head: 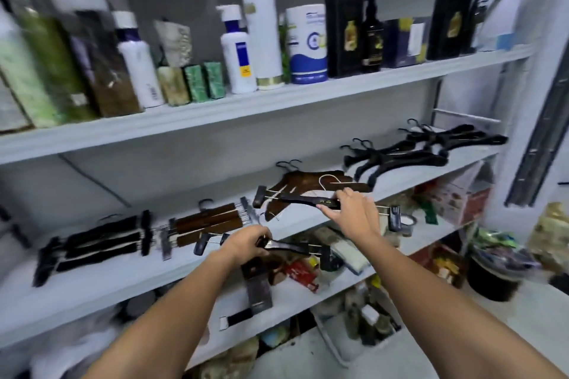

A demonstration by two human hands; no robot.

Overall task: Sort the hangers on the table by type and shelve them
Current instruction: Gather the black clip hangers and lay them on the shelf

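My left hand (250,241) grips a dark clip hanger (292,247) at the front edge of the middle shelf (92,280). My right hand (354,211) holds a second dark clip hanger (295,198) above that shelf, just in front of a pile of brown wooden hangers (308,183). On the shelf lie sorted groups: black clip hangers (98,244) at the left, brown clip hangers (206,220) beside them, and black coat hangers (425,148) at the right.
The upper shelf (246,108) holds bottles, boxes and a white tub. Lower shelves are crowded with packets, boxes and a dark pot (492,277) at the right. A metal rail leans against the right wall.
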